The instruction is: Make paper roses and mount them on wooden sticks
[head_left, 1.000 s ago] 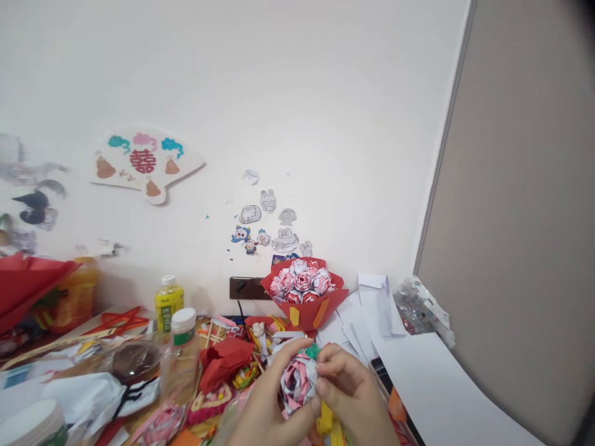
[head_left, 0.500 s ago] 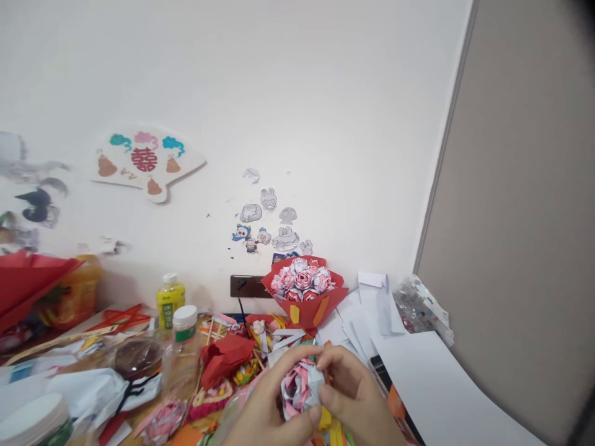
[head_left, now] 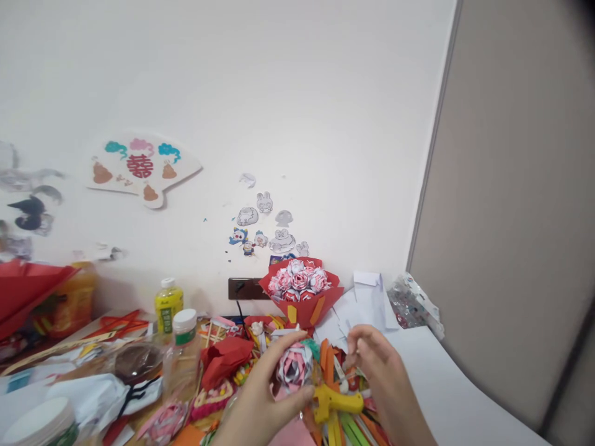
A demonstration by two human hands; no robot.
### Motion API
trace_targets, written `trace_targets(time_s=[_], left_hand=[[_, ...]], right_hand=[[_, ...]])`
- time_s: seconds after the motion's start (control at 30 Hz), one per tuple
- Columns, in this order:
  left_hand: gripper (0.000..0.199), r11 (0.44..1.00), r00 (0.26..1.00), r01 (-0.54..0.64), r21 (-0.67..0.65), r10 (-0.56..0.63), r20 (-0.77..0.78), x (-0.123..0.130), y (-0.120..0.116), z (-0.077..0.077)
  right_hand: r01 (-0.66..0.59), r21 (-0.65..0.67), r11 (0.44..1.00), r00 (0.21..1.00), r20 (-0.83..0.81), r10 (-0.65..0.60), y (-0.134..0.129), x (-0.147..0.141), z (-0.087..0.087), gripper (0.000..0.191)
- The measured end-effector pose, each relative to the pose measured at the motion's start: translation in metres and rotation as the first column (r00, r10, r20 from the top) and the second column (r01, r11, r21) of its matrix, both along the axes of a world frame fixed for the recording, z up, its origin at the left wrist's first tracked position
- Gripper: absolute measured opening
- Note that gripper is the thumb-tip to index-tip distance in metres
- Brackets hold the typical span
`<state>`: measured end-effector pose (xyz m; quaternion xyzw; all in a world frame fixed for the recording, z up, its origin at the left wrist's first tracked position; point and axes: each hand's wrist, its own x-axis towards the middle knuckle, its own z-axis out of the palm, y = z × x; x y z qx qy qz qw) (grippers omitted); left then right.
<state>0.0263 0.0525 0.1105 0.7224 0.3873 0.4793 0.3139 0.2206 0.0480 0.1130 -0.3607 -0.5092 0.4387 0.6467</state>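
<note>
My left hand is closed around a pink and white paper rose, thumb at its lower side and fingers over its top. A bit of green shows at the flower's right edge. My right hand is raised apart from the rose, its fingers loosely bent, and I see nothing held in it. Between the hands a yellow glue gun lies on coloured paper strips.
A red-wrapped bouquet of paper roses stands by the wall. Left of my hands are a clear jar, a yellow-labelled bottle and a loose pink paper rose. White paper covers the right side.
My right hand has let go of the paper rose and moved right. The left hand still holds the flower, and the yellow glue gun now shows more fully.
</note>
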Motion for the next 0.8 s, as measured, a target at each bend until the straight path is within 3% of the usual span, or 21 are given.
trace_targets(time_s=[0.07, 0.17, 0.23, 0.27, 0.33, 0.43, 0.47, 0.53, 0.6, 0.67, 0.73, 0.8], left_hand=[[0.057, 1.000, 0.999, -0.012, -0.010, 0.013, 0.034, -0.005, 0.000, 0.005], [0.055, 0.998, 0.997, -0.051, -0.022, 0.053, 0.059, -0.012, -0.001, 0.012], [0.054, 0.999, 0.996, -0.043, -0.025, 0.045, 0.072, -0.016, -0.003, 0.015], [0.053, 0.999, 0.996, -0.035, -0.027, 0.037, 0.076, -0.018, -0.004, 0.016], [0.050, 0.999, 0.995, -0.025, -0.024, 0.027, 0.094, -0.020, -0.006, 0.019], [0.048, 0.999, 0.988, -0.042, -0.002, 0.042, 0.146, -0.023, -0.012, 0.024], [0.047, 0.999, 0.987, -0.053, 0.008, 0.052, 0.152, -0.024, -0.015, 0.025], [0.047, 0.997, 0.990, -0.069, 0.021, 0.066, 0.128, -0.026, -0.021, 0.028], [0.047, 0.997, 0.994, -0.070, 0.031, 0.067, 0.090, -0.029, -0.027, 0.030], [0.047, 0.995, 0.993, -0.088, 0.042, 0.085, 0.078, -0.032, -0.030, 0.031], [0.047, 0.989, 0.987, -0.139, 0.056, 0.134, 0.089, -0.035, -0.030, 0.031], [0.047, 0.979, 0.979, -0.191, 0.068, 0.185, 0.085, -0.037, -0.029, 0.031]], right_hand=[[0.127, 0.022, 0.992, 0.984, 0.126, -0.129, -0.006, 0.015, -0.001, 0.027], [0.138, 0.060, 0.989, 0.872, 0.467, -0.150, -0.010, 0.029, -0.026, 0.025], [0.086, 0.106, 0.991, 0.660, 0.739, -0.136, -0.007, 0.029, -0.055, 0.015], [0.111, 0.146, 0.983, 0.556, 0.811, -0.183, -0.004, 0.027, -0.069, 0.025], [0.112, 0.208, 0.972, 0.348, 0.908, -0.234, 0.006, 0.020, -0.094, 0.043], [0.104, 0.288, 0.952, 0.034, 0.956, -0.293, 0.024, 0.007, -0.115, 0.046], [0.122, 0.296, 0.947, -0.037, 0.955, -0.294, 0.029, 0.003, -0.118, 0.043], [0.147, 0.307, 0.940, -0.108, 0.950, -0.294, 0.038, -0.001, -0.123, 0.040], [0.168, 0.304, 0.938, -0.084, 0.952, -0.294, 0.042, -0.002, -0.125, 0.037], [0.187, 0.302, 0.935, 0.053, 0.947, -0.316, 0.042, 0.000, -0.126, 0.034], [0.220, 0.302, 0.927, 0.301, 0.884, -0.359, 0.040, 0.005, -0.121, 0.029], [0.296, 0.265, 0.918, 0.601, 0.695, -0.394, 0.038, 0.009, -0.111, 0.022]])
